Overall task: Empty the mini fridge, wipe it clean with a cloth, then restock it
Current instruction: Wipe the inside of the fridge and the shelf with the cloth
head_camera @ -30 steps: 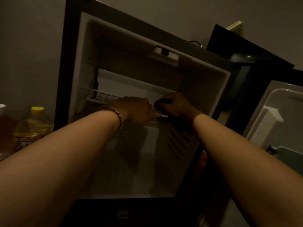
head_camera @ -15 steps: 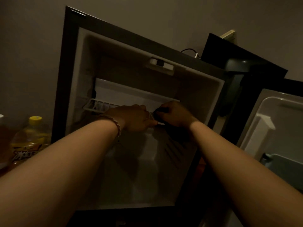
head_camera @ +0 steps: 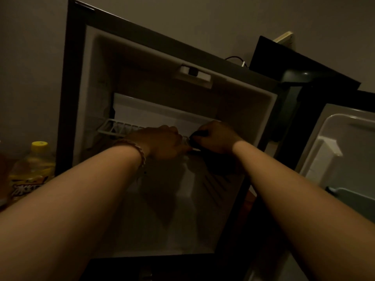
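Note:
The mini fridge (head_camera: 87, 98) stands open in dim light, its white inside holding only a white wire shelf (head_camera: 113, 127) at mid height. Both my arms reach in. My left hand (head_camera: 162, 141), with a braided bracelet at the wrist, grips the front edge of the wire shelf near its middle. My right hand (head_camera: 216, 138) is curled on the same front edge just to the right, the two hands almost touching. Whether something dark sits under my right fingers is unclear. No cloth shows.
A yellow-capped bottle of yellow drink (head_camera: 32, 169) stands on the floor left of the fridge, another container cut off at the frame's left edge. The fridge door (head_camera: 345, 155) hangs open at right with its white door shelves. A dark appliance (head_camera: 300, 63) sits behind.
The view has tilted upward a little, so fridge and hands sit lower in the frame. Both hands stay on the shelf's front edge in the same grip.

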